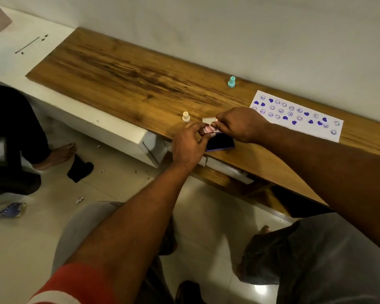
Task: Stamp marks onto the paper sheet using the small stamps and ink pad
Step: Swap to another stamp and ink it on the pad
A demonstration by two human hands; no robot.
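Pink stamp (208, 129) held at the open, dark ink pad (221, 142), near edge of table (140, 84).
Left hand (189, 144) and right hand (239, 125) both pinch it; paper sheet (294, 115), to the right, carries blue hearts and smileys.

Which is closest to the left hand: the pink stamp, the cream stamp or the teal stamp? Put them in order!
1. The pink stamp: pinched in the left hand.
2. The cream stamp: standing just beyond its fingertips.
3. The teal stamp: far back, by the wall.
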